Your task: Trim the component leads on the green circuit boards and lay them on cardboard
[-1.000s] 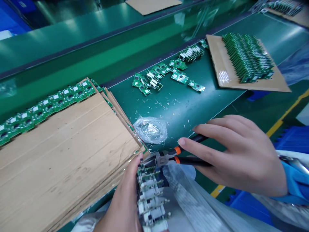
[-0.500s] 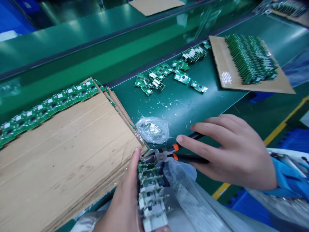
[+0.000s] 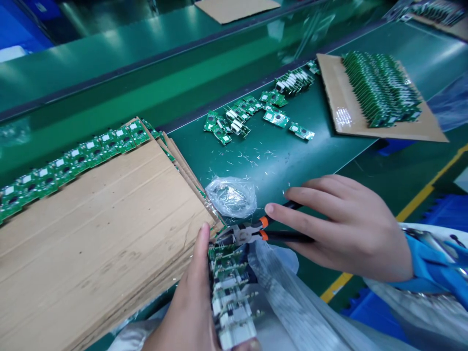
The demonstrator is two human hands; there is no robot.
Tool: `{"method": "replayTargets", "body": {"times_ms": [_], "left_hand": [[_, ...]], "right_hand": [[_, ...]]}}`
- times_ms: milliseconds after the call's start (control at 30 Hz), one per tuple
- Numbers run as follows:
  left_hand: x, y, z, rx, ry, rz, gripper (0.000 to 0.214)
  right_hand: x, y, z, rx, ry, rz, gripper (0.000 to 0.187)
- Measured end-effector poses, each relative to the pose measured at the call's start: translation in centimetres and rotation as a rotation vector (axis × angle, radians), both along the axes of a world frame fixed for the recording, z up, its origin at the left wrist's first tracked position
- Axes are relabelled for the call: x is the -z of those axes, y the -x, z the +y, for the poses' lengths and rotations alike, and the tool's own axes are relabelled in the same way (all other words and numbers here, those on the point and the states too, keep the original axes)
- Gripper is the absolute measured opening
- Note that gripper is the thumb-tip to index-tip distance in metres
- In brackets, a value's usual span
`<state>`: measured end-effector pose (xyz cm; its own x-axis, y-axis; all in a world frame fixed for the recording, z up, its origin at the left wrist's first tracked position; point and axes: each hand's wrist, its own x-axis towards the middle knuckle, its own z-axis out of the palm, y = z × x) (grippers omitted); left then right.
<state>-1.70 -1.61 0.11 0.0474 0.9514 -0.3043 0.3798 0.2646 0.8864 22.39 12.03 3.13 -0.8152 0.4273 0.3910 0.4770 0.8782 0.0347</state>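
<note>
Pliers [image 3: 246, 234] are wrapped in the right hand [image 3: 345, 229], drawn slightly further in toward the board stack [image 3: 230, 292] than a moment ago, jaws at its top edge. That stack is gripped in the left hand [image 3: 186, 302], just beside a cardboard sheet [image 3: 98, 229] lined with green circuit boards [image 3: 73, 163] — a crumpled plastic bag [image 3: 231, 197] lies just above, wire bits [image 3: 252, 163] scattered across the green belt [image 3: 285, 161].
</note>
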Motion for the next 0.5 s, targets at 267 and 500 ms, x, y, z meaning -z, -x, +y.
{"method": "replayTargets", "body": {"times_ms": [267,500], "left_hand": [[0.3,-0.4,0.0,-0.022,0.012,-0.012,0.121],[-0.2,-1.3,0.7,-0.062,0.017,-0.022,0.112]], "right_hand": [[0.7,0.3,-0.3,0.026,0.043,0.043,0.034],[0.9,0.6,-1.7,0.119,0.111,0.016,0.028]]}}
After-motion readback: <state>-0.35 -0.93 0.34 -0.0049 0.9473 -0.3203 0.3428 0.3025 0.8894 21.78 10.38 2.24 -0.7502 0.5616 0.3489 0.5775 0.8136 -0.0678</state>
